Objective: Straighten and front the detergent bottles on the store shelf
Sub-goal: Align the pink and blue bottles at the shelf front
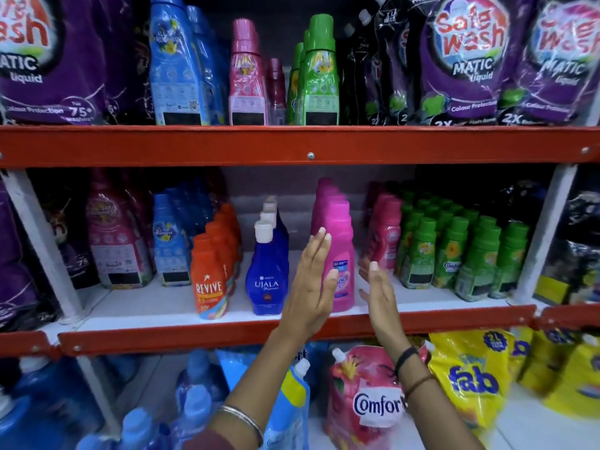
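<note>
Pink bottle (pixel 339 254): upright, front of its row, middle shelf (pixel 227 329). Left hand (pixel 313 280) flat, fingers spread, against its left side; right hand (pixel 378 293) open, just right, apart. Bottle stands between palms.

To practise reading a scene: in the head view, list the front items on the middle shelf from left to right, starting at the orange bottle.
Orange Revive bottle → blue Ujala bottle → left hand → pink bottle → right hand → green bottles.
</note>
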`<state>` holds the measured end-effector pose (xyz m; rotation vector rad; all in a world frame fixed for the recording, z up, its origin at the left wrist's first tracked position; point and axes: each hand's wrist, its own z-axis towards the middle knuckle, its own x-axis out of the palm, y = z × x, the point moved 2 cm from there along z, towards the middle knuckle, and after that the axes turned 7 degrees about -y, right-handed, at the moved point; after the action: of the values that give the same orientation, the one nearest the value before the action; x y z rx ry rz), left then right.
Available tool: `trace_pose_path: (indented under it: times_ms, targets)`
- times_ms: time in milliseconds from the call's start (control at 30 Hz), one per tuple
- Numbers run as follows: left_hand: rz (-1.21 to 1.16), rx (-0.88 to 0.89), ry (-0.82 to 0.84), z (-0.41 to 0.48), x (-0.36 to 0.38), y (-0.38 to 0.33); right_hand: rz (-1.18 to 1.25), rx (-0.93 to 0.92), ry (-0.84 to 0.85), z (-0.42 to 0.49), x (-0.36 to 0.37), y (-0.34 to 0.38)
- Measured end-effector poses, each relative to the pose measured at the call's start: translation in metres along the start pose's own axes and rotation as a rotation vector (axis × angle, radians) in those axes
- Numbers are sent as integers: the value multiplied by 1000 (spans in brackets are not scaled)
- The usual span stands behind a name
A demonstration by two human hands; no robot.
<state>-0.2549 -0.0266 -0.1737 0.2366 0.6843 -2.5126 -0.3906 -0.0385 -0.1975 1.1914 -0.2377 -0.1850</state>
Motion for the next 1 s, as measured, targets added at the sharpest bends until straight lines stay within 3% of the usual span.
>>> trace_pose_path:
  times_ms: [167, 267, 467, 700, 1000]
  targets:
    - [-137, -400, -67, -24, 22, 6, 63, 102, 115, 6, -8, -6]
    - [-172, -529, -67, -24, 24, 4, 51, 92, 171, 7, -7, -7]
    - [-148, -581, -32, -25, 30, 5, 68, 133, 226, 15, -5, -13]
    - [-257, -614, -12, -19, 32, 16, 137, 162, 173, 19, -10, -17]
    - [-193, -596, -18, -19, 27, 17, 123, 145, 147, 20, -11, -18]
